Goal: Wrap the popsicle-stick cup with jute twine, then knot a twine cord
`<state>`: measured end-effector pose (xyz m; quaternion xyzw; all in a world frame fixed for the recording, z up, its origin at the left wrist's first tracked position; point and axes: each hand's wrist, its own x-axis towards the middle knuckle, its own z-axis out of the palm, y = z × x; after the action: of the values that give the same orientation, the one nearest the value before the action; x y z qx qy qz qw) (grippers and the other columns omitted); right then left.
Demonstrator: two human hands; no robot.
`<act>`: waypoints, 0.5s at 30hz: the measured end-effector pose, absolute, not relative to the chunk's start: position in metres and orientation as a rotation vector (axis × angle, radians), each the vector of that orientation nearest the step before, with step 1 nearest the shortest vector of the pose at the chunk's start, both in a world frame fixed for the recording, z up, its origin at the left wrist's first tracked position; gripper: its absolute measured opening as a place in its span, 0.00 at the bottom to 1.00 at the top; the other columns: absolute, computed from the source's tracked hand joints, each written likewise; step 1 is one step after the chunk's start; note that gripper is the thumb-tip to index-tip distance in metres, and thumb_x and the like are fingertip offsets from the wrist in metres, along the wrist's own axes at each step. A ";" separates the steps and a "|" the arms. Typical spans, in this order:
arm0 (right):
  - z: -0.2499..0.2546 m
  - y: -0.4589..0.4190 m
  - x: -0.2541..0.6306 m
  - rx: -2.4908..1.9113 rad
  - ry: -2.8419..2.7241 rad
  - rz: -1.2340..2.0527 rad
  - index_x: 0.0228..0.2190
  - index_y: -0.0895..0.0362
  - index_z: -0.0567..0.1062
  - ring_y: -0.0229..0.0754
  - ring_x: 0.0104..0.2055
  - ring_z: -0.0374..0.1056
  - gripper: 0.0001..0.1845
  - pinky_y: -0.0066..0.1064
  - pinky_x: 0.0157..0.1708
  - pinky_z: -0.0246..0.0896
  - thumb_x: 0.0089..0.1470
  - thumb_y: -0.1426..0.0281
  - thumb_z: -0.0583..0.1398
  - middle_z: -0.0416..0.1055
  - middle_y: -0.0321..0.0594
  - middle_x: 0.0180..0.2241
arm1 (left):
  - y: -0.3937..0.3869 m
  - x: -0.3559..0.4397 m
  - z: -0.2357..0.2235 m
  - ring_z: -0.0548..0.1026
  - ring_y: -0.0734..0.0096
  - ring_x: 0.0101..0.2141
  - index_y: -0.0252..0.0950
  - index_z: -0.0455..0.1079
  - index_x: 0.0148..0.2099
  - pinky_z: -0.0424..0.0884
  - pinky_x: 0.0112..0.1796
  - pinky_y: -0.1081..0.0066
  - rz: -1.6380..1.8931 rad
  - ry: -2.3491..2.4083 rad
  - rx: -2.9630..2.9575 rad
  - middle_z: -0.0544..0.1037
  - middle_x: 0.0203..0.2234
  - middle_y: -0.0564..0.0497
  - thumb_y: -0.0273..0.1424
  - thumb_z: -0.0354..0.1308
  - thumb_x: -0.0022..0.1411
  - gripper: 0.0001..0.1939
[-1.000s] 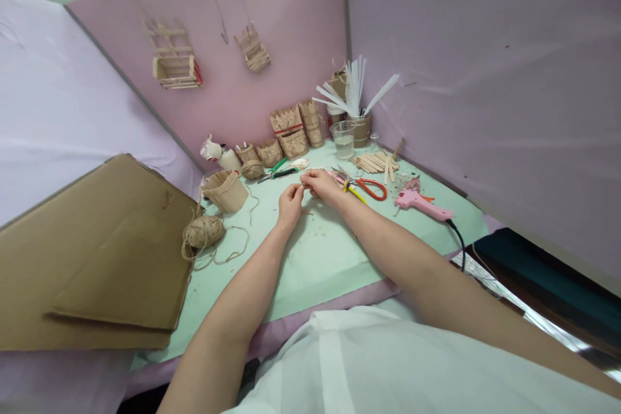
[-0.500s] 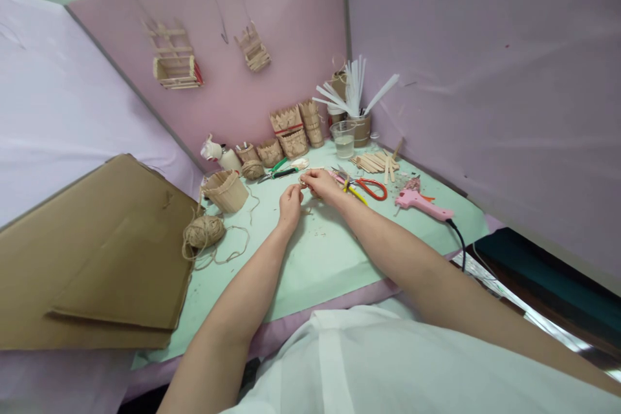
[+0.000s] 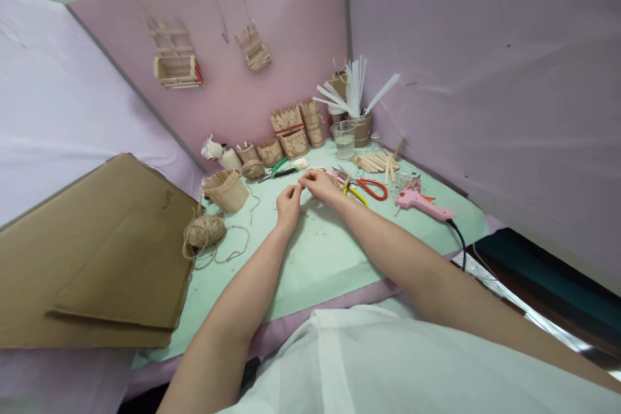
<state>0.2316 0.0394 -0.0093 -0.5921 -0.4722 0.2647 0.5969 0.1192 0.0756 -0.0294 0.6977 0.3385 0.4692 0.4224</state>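
Note:
My left hand and my right hand meet over the middle of the table, fingertips pinched together and touching. Whatever small thing lies between them is too small and covered to name. Just right of my right hand lie scissors with red handles and a yellow-handled tool. Beyond my hands are pliers with green and black handles. To the left stand a cup covered in wooden sticks and a ball of twine with a loose strand.
A pink glue gun with a black cord lies at right. Wooden sticks, a clear cup of liquid and white strips are at the back right. Cardboard sheets cover the left. Small stick baskets hang on the wall.
My hands stay pinched together and have shifted slightly left. A bit of tan material that showed at the fingertips half a second ago is now hardly visible.

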 end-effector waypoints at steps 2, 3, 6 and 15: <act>-0.012 0.041 0.231 -1.407 -1.071 0.612 0.22 0.59 0.69 0.33 0.26 0.60 0.08 0.25 0.29 0.55 0.44 0.66 0.58 0.67 0.33 0.21 | 0.076 0.119 -0.030 0.68 0.70 0.31 0.34 0.70 0.27 0.63 0.34 0.73 1.185 0.854 1.739 0.73 0.25 0.51 0.37 0.55 0.54 0.12; -0.012 0.041 0.231 -1.425 -1.065 0.621 0.22 0.59 0.68 0.33 0.25 0.59 0.09 0.25 0.28 0.55 0.45 0.65 0.58 0.65 0.33 0.20 | 0.076 0.119 -0.031 0.68 0.70 0.31 0.34 0.70 0.27 0.63 0.34 0.73 1.191 0.858 1.735 0.73 0.24 0.51 0.37 0.55 0.54 0.12; -0.013 0.039 0.230 -1.431 -1.080 0.681 0.21 0.58 0.68 0.33 0.22 0.57 0.11 0.25 0.26 0.54 0.47 0.64 0.57 0.62 0.31 0.17 | 0.077 0.119 -0.032 0.67 0.71 0.30 0.34 0.71 0.27 0.63 0.34 0.73 1.195 0.862 1.732 0.73 0.24 0.51 0.37 0.54 0.54 0.11; -0.007 0.035 0.231 -1.399 -1.153 0.630 0.20 0.59 0.70 0.33 0.24 0.57 0.09 0.25 0.29 0.54 0.47 0.67 0.56 0.63 0.32 0.18 | 0.078 0.121 -0.034 0.58 0.77 0.21 0.34 0.69 0.29 0.55 0.25 0.75 1.145 0.887 1.613 0.62 0.17 0.57 0.39 0.55 0.54 0.12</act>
<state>0.2305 0.0353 -0.0072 -0.5969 -0.4919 0.2687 0.5741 0.1206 0.0778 -0.0339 0.6575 0.3617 0.4669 0.4679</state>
